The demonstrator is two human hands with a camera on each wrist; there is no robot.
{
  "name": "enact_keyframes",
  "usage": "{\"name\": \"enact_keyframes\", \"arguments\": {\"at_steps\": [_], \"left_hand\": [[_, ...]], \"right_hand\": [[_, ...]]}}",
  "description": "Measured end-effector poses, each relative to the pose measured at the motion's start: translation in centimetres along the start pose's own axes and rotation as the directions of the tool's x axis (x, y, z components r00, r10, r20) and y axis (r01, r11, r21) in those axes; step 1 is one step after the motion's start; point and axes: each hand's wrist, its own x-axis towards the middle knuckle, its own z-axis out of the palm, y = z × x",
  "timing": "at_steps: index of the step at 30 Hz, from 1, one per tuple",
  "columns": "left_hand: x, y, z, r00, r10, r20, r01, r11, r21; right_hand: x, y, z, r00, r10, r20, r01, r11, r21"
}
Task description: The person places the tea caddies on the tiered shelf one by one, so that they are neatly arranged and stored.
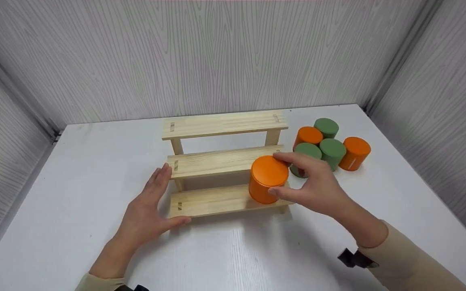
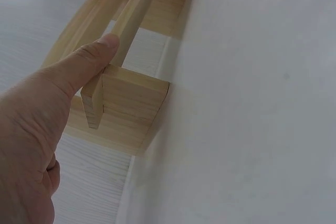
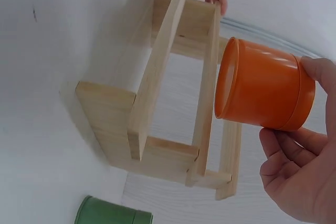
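An orange canister (image 1: pixel 268 182) with a flat lid is held upright between the thumb and fingers of my right hand (image 1: pixel 318 184). In the head view it overlaps the right part of the lowest shelf; the right wrist view has it (image 3: pixel 262 85) raised over the steps, gripped near its lid. My left hand (image 1: pixel 146 210) is spread at the left end of the three-step wooden rack (image 1: pixel 208 201). Its straight fingers reach the middle step's end, and in the left wrist view the thumb (image 2: pixel 86 64) lies against the lowest step.
Right of the rack stand several more canisters, green (image 1: pixel 333 151) and orange (image 1: pixel 355 152), grouped closely. The nearest green one (image 1: pixel 308 150) is partly behind my right hand. A white table (image 1: pixel 225 254) carries everything, with wood-grain panels (image 1: pixel 225 56) around its back and sides.
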Motion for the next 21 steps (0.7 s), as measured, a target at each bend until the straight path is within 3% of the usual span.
{"name": "enact_keyframes", "arguments": {"at_steps": [15,21], "left_hand": [[0.1,0.2,-0.1,0.999,-0.03,0.021,0.029,0.999,0.026],[0.2,0.4,-0.2,0.998,-0.047,0.034,0.046,0.998,0.031]], "right_hand": [[2.2,-1.3,5.4,0.996,-0.036,0.075,0.028,0.993,0.112],[2.8,-1.6,7.0,0.994,-0.049,0.103,0.037,0.993,0.111]]}}
